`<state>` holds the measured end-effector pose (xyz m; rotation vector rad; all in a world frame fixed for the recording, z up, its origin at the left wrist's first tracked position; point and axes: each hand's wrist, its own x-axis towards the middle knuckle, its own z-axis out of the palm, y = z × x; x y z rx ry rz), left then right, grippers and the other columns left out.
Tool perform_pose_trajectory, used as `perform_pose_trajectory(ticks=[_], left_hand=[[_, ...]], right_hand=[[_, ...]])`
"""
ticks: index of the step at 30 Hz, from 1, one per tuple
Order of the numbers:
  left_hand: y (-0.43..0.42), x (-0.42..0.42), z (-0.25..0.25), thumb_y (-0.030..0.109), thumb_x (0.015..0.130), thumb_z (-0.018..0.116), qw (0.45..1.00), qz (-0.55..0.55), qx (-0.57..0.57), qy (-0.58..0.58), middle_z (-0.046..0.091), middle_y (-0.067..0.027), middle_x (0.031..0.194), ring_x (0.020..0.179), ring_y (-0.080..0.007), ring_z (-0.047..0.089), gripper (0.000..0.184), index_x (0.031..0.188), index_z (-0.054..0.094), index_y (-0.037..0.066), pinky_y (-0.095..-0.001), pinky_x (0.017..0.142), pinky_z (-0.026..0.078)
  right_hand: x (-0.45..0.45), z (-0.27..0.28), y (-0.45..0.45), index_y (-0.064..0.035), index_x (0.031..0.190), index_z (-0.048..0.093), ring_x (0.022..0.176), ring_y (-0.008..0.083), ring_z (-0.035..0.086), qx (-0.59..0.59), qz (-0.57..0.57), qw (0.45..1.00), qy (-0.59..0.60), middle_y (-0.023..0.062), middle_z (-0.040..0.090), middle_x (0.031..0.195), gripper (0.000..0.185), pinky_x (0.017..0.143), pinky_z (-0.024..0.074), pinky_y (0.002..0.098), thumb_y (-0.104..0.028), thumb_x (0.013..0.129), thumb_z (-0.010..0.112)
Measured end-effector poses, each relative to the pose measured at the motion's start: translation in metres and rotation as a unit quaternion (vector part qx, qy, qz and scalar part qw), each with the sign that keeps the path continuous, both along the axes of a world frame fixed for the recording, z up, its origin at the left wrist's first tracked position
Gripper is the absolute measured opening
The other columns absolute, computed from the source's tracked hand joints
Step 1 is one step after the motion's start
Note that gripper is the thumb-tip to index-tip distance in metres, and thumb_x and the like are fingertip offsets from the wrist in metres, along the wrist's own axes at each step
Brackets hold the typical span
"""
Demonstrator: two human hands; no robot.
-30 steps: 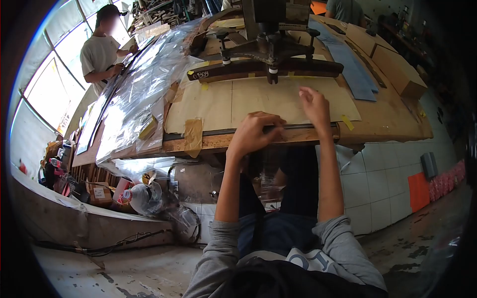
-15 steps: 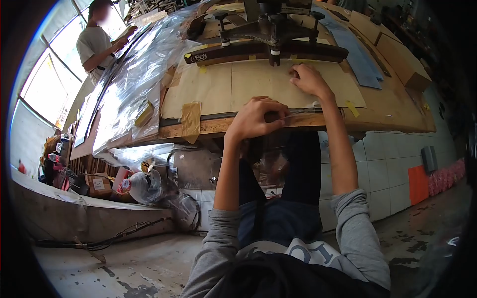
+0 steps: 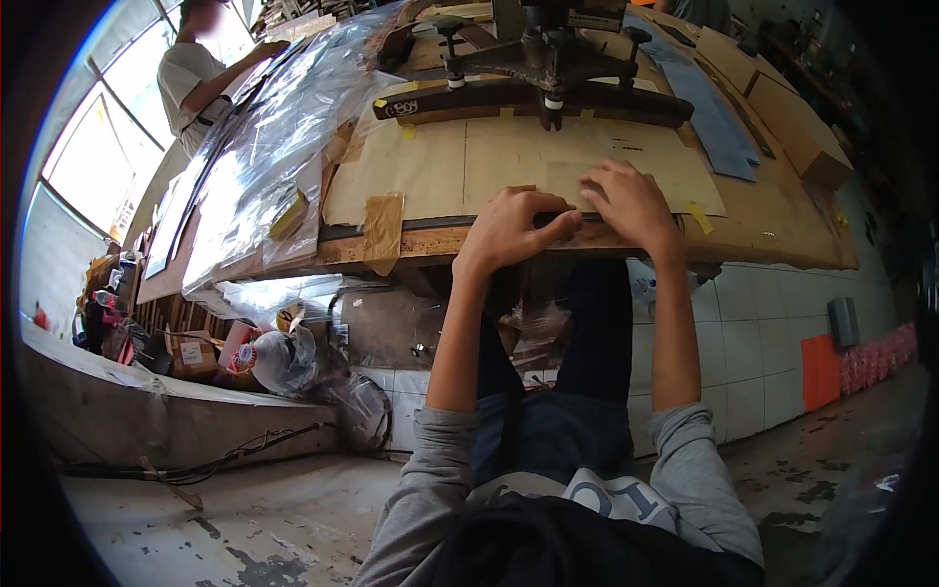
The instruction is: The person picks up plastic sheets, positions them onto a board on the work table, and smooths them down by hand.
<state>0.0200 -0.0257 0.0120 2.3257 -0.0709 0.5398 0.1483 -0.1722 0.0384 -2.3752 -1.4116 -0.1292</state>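
Note:
My left hand [image 3: 511,231] rests at the front edge of the bench, over a pale sheet [image 3: 421,181]. Its fingers are curled, with the thumb tip close to them; whatever may lie between is too small or clear to make out. Just to its right, my right hand [image 3: 636,207] lies low over the same sheet, fingers bent and a little apart from the thumb. A faint see-through patch, perhaps thin clear film, shows beside the right fingertips. Brown tape [image 3: 382,235] folds over the bench edge, left of my left hand.
A dark metal bar [image 3: 538,101] with clamp screws spans the sheet's far side. Clear plastic [image 3: 254,147] covers the left side, near another person [image 3: 191,83]. Blue strips [image 3: 719,127] and a cardboard box [image 3: 797,127] lie right. Bottles [image 3: 284,362] and cables sit below left.
My right hand has come back toward the bench edge and nearer my left hand. Small dark marks on the sheet now show where it was. My left hand has shifted slightly right.

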Motion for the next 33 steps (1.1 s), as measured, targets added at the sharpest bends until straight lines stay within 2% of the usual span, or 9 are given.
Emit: perform_pose_trajectory(ticks=[5,8,11,14,16,19,23,28,33], left_hand=[[0.002,0.006,-0.010,0.028,0.085,0.060,0.994,0.044,0.073,-0.064,0.069,-0.0100,0.088,0.083,-0.0295,0.065,0.023,0.094,0.068,0.008,-0.0395,0.093,0.042],[-0.010,0.004,-0.004,0.029,0.085,0.060,0.980,0.150,0.124,-0.035,0.068,-0.0066,0.094,0.086,-0.0297,0.065,0.023,0.098,0.063,0.010,-0.0478,0.102,0.035],[-0.012,0.011,0.004,0.029,0.086,0.057,0.968,0.185,0.157,0.058,0.067,-0.0048,0.105,0.092,-0.0300,0.064,0.025,0.105,0.058,0.013,-0.0571,0.104,0.030],[-0.001,0.022,0.001,0.029,0.090,0.051,0.958,0.204,0.180,0.087,0.064,-0.0055,0.115,0.102,-0.0301,0.062,0.029,0.115,0.051,0.014,-0.0613,0.103,0.028],[0.012,0.032,-0.009,0.029,0.092,0.048,0.958,0.208,0.181,0.071,0.061,-0.0054,0.120,0.107,-0.0300,0.060,0.031,0.118,0.048,0.014,-0.0617,0.104,0.027],[0.026,0.042,-0.009,0.029,0.093,0.045,0.957,0.214,0.178,0.084,0.059,-0.0047,0.124,0.112,-0.0291,0.058,0.031,0.121,0.045,0.014,-0.0620,0.104,0.026],[0.029,0.046,-0.013,0.029,0.094,0.044,0.956,0.224,0.174,0.072,0.059,-0.0041,0.125,0.114,-0.0280,0.056,0.031,0.121,0.045,0.015,-0.0625,0.104,0.026],[0.026,0.043,-0.014,0.028,0.092,0.048,0.952,0.235,0.196,0.022,0.060,-0.0067,0.120,0.108,-0.0298,0.059,0.028,0.116,0.053,0.015,-0.0565,0.102,0.030],[0.024,0.039,-0.013,0.033,0.088,0.056,0.952,0.243,0.187,0.004,0.061,-0.0079,0.118,0.105,-0.0294,0.060,0.031,0.113,0.062,0.015,-0.0518,0.102,0.032]], right_hand=[[-0.012,-0.027,-0.009,-0.0026,0.113,0.062,0.110,0.0315,0.056,0.086,0.016,0.995,-0.050,0.0132,0.060,0.117,0.027,0.095,0.0447,0.0394,-0.014,0.089,0.055],[-0.002,-0.045,0.005,-0.0022,0.114,0.062,0.110,0.0330,0.055,0.145,0.027,0.987,-0.061,0.0153,0.060,0.118,0.028,0.097,0.0436,0.0399,-0.011,0.088,0.055],[0.015,-0.051,0.025,-0.0017,0.115,0.061,0.111,0.0336,0.055,0.159,0.031,0.985,-0.055,0.0169,0.059,0.119,0.029,0.099,0.0424,0.0403,-0.009,0.089,0.052],[0.038,-0.055,0.045,-0.0017,0.117,0.060,0.111,0.0338,0.054,0.153,0.044,0.986,-0.054,0.0178,0.058,0.120,0.030,0.098,0.0428,0.0404,-0.009,0.090,0.049],[0.049,-0.054,0.059,-0.0012,0.121,0.057,0.113,0.0347,0.053,0.138,0.053,0.988,-0.055,0.0191,0.057,0.122,0.033,0.098,0.0427,0.0403,-0.009,0.091,0.045],[0.059,-0.053,0.077,-0.0028,0.115,0.062,0.107,0.0333,0.058,0.120,0.044,0.991,-0.048,0.0181,0.062,0.114,0.030,0.094,0.0458,0.0414,-0.011,0.089,0.048],[0.062,-0.052,0.082,-0.0027,0.110,0.065,0.098,0.0346,0.061,0.146,0.037,0.987,-0.051,0.0208,0.065,0.105,0.030,0.090,0.0480,0.0420,-0.012,0.088,0.048],[0.057,-0.050,0.078,-0.0020,0.105,0.067,0.089,0.0361,0.064,0.191,0.043,0.980,-0.027,0.0225,0.066,0.096,0.029,0.085,0.0499,0.0429,-0.011,0.088,0.047],[0.058,-0.052,0.080,-0.0020,0.105,0.068,0.090,0.0357,0.064,0.207,0.043,0.977,-0.031,0.0218,0.066,0.096,0.029,0.084,0.0504,0.0426,-0.012,0.088,0.047]])
